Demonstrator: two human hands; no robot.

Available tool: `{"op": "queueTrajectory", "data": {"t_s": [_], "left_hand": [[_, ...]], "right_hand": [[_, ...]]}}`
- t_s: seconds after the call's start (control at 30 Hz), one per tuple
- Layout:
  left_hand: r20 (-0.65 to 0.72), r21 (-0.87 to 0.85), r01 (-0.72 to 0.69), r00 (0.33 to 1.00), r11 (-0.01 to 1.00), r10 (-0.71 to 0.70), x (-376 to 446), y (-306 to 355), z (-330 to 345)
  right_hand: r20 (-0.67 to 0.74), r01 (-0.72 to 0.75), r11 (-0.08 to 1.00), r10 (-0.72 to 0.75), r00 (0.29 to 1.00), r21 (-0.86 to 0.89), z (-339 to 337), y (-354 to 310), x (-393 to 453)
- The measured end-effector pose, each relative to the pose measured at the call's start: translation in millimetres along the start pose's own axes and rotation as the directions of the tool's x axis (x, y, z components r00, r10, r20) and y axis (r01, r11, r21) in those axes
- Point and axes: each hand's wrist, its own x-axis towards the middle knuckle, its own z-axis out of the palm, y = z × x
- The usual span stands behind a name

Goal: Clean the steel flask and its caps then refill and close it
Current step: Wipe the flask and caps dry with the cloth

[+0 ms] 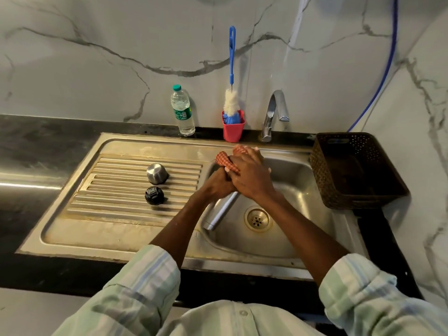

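Over the sink basin [298, 180] both my hands close around a red checked cloth [224, 160]. My left hand [218, 184] grips its lower part and my right hand [252, 174] wraps over the top, fingers curled round it. Below them the steel flask [221, 212] lies tilted in the basin, its mouth toward the front left, touched by neither hand. A steel cup cap [157, 174] sits upside down on the ribbed drainboard [116, 190]. The black inner cap [154, 195] stands just in front of it.
A plastic water bottle [182, 111] stands at the back edge. A red holder [233, 128] with a blue-handled bottle brush [231, 93] is beside the tap [274, 112]. A dark perforated basket [354, 170] sits right of the basin. The drain [257, 218] is right of the flask.
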Motion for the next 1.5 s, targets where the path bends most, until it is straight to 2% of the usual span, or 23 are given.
{"op": "queueTrajectory", "data": {"t_s": [0.07,0.13,0.2,0.27,0.33,0.43,0.5,0.57,0.67,0.7,0.77,0.83,0.9,0.93,1.07,1.13,1.23,1.33,1.37,1.5], "left_hand": [[0.060,0.073,0.013,0.998,0.997,-0.018,-1.8,8.4,6.6],[0.096,0.156,-0.040,0.995,0.987,0.025,-4.6,13.1,13.8],[0.086,0.158,-0.076,0.994,0.985,0.063,-7.0,11.7,20.6],[0.047,0.132,-0.101,0.994,0.986,0.096,-11.7,9.6,25.5],[-0.019,0.049,-0.099,0.995,0.994,0.100,-15.7,7.0,29.4],[-0.139,-0.241,-0.051,0.990,0.969,0.017,-19.6,12.1,32.8],[-0.227,-0.421,-0.044,0.972,0.906,-0.058,-17.0,19.9,36.8],[-0.300,-0.605,-0.035,0.935,0.796,-0.187,-17.3,34.0,39.8],[-0.357,-0.804,-0.068,0.849,0.590,-0.389,-14.5,45.5,38.4],[-0.375,-0.839,-0.103,0.822,0.534,-0.429,-13.9,47.6,35.8],[-0.406,-0.866,-0.163,0.781,0.474,-0.475,-13.9,51.2,30.2],[-0.479,-0.842,-0.227,0.732,0.490,-0.485,-15.8,51.6,29.7],[-0.575,-0.777,-0.274,0.673,0.566,-0.464,-20.8,48.8,33.4],[-0.612,-0.740,-0.275,0.653,0.614,-0.446,-22.8,45.9,37.5],[-0.779,-0.487,-0.266,0.564,0.832,-0.276,-39.0,27.1,47.2],[-0.830,-0.336,-0.233,0.531,0.912,-0.170,-45.6,17.8,40.2],[-0.845,-0.344,-0.231,0.499,0.910,-0.193,-55.8,8.1,19.9],[-0.832,-0.439,-0.297,0.490,0.848,-0.260,-67.9,-4.9,-6.5],[-0.835,-0.455,-0.315,0.477,0.833,-0.275,-72.7,-9.6,-18.8],[-0.866,-0.435,-0.333,0.411,0.837,-0.286,-92.6,-20.3,-76.7]], "right_hand": [[0.192,-0.097,0.994,0.104,0.976,-0.048,-24.7,1.9,15.5],[0.425,-0.350,0.927,0.265,0.866,0.136,-50.5,10.0,30.1],[0.618,-0.587,0.719,0.280,0.735,0.372,-63.9,32.1,37.3],[0.704,-0.701,0.457,0.201,0.681,0.547,-67.3,51.3,33.0],[0.714,-0.730,0.146,0.152,0.683,0.668,-60.4,64.0,22.9],[0.672,-0.625,-0.291,0.096,0.734,0.725,-43.3,65.4,-1.5],[0.617,-0.533,-0.418,0.089,0.782,0.736,-31.3,58.3,-17.9],[0.599,-0.506,-0.399,0.152,0.786,0.765,-20.7,48.0,-32.0],[0.646,-0.562,-0.341,0.223,0.730,0.754,-10.3,43.5,-51.6],[0.666,-0.580,-0.358,0.195,0.720,0.732,-7.5,45.9,-58.2],[0.706,-0.610,-0.468,0.046,0.706,0.640,-0.6,52.2,-72.7],[0.708,-0.581,-0.605,-0.040,0.705,0.545,1.8,55.7,-81.4],[0.684,-0.538,-0.641,-0.028,0.729,0.547,5.6,51.5,-74.9],[0.691,-0.536,-0.622,0.012,0.723,0.572,4.8,47.2,-70.0],[0.805,-0.649,-0.511,0.161,0.572,0.563,9.1,18.9,-53.2],[0.806,-0.665,-0.471,0.213,0.552,0.580,16.4,6.6,-51.4],[0.799,-0.686,-0.414,0.243,0.550,0.599,30.0,-10.5,-48.6],[0.748,-0.637,-0.395,0.418,0.517,0.661,47.6,-25.6,-43.8],[0.725,-0.595,-0.416,0.444,0.527,0.687,51.6,-31.7,-41.1],[0.728,-0.514,-0.574,0.228,0.647,0.637,61.0,-60.2,-29.6]]}}
